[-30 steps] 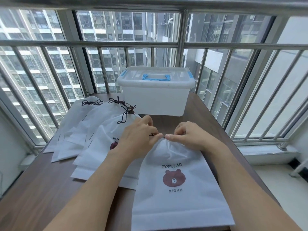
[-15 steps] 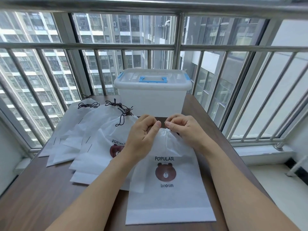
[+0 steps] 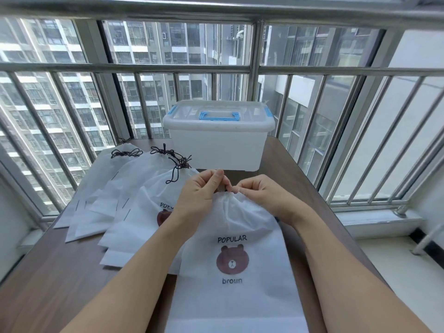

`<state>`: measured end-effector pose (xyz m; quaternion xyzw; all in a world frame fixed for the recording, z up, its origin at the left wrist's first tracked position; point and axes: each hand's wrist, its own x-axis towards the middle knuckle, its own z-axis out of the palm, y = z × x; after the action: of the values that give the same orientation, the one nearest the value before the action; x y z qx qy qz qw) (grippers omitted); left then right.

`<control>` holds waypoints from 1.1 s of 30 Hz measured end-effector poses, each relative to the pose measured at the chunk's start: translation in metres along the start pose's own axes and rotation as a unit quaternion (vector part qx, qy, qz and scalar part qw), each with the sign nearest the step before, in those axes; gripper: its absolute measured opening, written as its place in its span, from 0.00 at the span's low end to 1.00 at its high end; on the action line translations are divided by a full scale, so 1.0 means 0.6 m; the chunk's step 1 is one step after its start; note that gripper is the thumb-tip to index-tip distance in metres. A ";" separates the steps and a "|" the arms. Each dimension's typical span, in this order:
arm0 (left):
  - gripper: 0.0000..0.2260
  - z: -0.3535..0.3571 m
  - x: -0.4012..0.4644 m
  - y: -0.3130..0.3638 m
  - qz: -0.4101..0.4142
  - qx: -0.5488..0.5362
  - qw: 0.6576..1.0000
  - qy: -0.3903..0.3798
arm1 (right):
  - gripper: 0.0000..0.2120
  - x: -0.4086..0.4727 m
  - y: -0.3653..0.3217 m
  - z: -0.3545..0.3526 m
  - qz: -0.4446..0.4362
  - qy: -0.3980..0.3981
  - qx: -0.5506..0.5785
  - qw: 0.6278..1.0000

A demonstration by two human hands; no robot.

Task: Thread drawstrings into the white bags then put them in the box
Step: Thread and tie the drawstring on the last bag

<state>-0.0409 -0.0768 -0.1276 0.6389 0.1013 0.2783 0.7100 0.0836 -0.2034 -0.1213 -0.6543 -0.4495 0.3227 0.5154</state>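
Head view: left hand & right hand both pinch gathered mouth of white bag; best keep channel bunched, feed cord w/ short pushes

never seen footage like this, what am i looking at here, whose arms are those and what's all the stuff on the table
There is no machine here. The picture comes from a wide-angle camera worn on a person's head, looking forward and down, so the two bare arms coming in from the bottom are that person's own.

The left hand and the right hand meet at the gathered top of a white bag printed with a brown bear. Both pinch the bunched mouth, where a dark bit of cord just shows between the fingers.

The bag lies on a brown table. To its left is a fanned pile of bags, their tops closed with dark drawstrings. Behind stands a white plastic box with a blue handle, its lid on. Beyond are window bars and tall buildings.
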 end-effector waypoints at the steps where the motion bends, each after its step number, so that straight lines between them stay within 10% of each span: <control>1: 0.15 0.001 -0.002 0.002 0.014 0.005 1.000 0.000 | 0.22 0.003 0.001 0.000 -0.015 0.010 -0.051 0.999; 15: 0.11 0.000 -0.003 -0.001 0.070 0.064 0.995 -0.005 | 0.10 0.005 0.006 -0.004 -0.055 0.069 -0.088 0.992; 20: 0.08 -0.005 -0.001 0.000 0.097 0.091 0.991 -0.029 | 0.10 -0.007 -0.016 0.003 -0.037 0.066 0.060 0.995; 33: 0.14 -0.002 -0.006 -0.004 -0.016 0.067 0.995 -0.074 | 0.05 0.000 -0.007 0.009 -0.150 0.120 -0.025 0.981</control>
<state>-0.0440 -0.0775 -0.1309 0.7020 0.0767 0.2113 0.6758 0.0775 -0.2012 -0.1187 -0.6261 -0.4851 0.1498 0.5919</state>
